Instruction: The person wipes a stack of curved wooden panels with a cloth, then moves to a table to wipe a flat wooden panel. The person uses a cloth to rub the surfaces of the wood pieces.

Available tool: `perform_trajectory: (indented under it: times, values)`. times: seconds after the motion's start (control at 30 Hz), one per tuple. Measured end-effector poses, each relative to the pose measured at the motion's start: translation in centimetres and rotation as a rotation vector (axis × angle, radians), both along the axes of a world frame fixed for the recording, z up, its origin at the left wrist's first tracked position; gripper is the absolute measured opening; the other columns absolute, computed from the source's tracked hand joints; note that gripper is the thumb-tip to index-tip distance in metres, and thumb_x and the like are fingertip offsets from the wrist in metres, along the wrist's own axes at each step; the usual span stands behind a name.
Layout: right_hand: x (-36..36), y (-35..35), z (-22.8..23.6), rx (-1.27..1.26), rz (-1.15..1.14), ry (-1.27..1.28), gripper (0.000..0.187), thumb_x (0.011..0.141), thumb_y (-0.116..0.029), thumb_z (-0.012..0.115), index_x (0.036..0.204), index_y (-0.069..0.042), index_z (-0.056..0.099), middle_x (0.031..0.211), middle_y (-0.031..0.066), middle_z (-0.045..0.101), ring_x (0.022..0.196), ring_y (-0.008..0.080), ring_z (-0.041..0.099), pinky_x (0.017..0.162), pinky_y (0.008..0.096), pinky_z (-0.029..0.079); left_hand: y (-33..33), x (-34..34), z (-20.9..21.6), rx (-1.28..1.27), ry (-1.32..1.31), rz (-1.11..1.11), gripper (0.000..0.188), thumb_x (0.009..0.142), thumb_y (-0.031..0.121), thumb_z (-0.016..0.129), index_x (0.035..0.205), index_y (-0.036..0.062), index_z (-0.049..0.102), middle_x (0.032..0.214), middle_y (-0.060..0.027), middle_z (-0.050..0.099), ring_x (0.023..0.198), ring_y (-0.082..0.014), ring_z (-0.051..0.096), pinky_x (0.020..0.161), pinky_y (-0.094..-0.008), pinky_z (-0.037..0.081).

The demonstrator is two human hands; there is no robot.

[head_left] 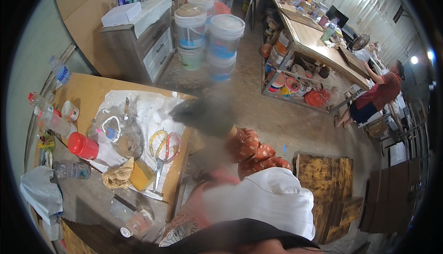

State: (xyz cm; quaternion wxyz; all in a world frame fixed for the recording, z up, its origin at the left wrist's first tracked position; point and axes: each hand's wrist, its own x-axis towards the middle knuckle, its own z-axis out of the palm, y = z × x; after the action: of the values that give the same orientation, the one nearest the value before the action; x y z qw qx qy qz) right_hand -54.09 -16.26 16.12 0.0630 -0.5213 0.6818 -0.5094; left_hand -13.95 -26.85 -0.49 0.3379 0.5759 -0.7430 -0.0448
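My right hand (203, 115), in a dark glove below a red floral sleeve (258, 152), is over the far right part of the small wooden table (90, 85). Blur hides its fingers and whether they hold anything. Beneath and left of it is a stained white cloth (154, 104). On the cloth lie large scissors (159, 168) with one yellow and one red handle, near a clear plastic jug (129, 143) with a blue cap. A yellow sponge (141, 175) touches a crumpled tan cloth (117, 174) at the near edge. My left hand does not show.
Clear bottles (55, 122) and a red container (83, 145) line the table's left side. Stacked lidded buckets (224, 46) stand beyond, beside a grey cabinet (129, 51). A person (380, 88) stands at the long workbench (318, 46). Brown stained boards (325, 175) lie at right.
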Motion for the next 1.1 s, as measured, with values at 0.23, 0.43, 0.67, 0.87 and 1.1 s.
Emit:
perform_trajectory:
  times: [0.23, 0.43, 0.67, 0.87, 1.1]
  values:
    - [4.8, -0.4, -0.9, -0.131, 0.316, 0.535, 0.021, 0.085, -0.025, 0.065, 0.100, -0.011, 0.069, 0.100, 0.0060, 0.066, 0.095, 0.0232, 0.063, 0.084, 0.0362, 0.050, 1.1, 1.4, -0.4, 0.066, 0.040, -0.060, 0.053, 0.085, 0.014, 0.063, 0.133, 0.0005, 0.047, 0.140, -0.0247, 0.034, 0.129, -0.0386, 0.035, 0.107, -0.0462, 0.034]
    - [9.3, 0.2, -1.1, 0.112, 0.606, 0.381, 0.020, 0.084, -0.021, 0.067, 0.092, -0.003, 0.067, 0.095, 0.0114, 0.067, 0.087, 0.0248, 0.065, 0.076, 0.0367, 0.051, 1.9, 2.0, -0.5, 0.108, 0.072, -0.107, 0.054, 0.085, 0.017, 0.064, 0.133, -0.0012, 0.046, 0.138, -0.0242, 0.038, 0.126, -0.0368, 0.038, 0.106, -0.0451, 0.035]
    - [14.0, -1.0, -4.4, -0.094, 0.693, 0.574, 0.017, 0.076, -0.027, 0.062, 0.070, -0.012, 0.067, 0.070, 0.0109, 0.063, 0.065, 0.0309, 0.062, 0.059, 0.0429, 0.048, 3.1, 2.2, -0.5, 0.121, 0.107, -0.135, 0.056, 0.086, 0.020, 0.065, 0.133, -0.0033, 0.045, 0.136, -0.0237, 0.042, 0.124, -0.0348, 0.042, 0.104, -0.0437, 0.037]
    - [10.2, 1.2, -6.8, -0.295, 0.638, 0.500, 0.014, 0.080, -0.026, 0.060, 0.078, -0.013, 0.065, 0.077, 0.0081, 0.062, 0.070, 0.0281, 0.061, 0.062, 0.0408, 0.048, 5.4, 0.8, 1.0, 0.119, 0.157, -0.158, 0.058, 0.086, 0.022, 0.066, 0.133, -0.0050, 0.044, 0.134, -0.0232, 0.045, 0.122, -0.0330, 0.045, 0.104, -0.0425, 0.039]
    - [2.7, 9.2, -8.0, -0.191, 0.565, 0.456, 0.014, 0.083, -0.026, 0.059, 0.083, -0.013, 0.064, 0.085, 0.0065, 0.064, 0.077, 0.0261, 0.062, 0.067, 0.0392, 0.047, 9.7, -7.2, 8.8, 0.208, 0.333, -0.541, 0.061, 0.087, 0.025, 0.066, 0.133, -0.0071, 0.043, 0.131, -0.0226, 0.049, 0.120, -0.0310, 0.050, 0.102, -0.0412, 0.041]
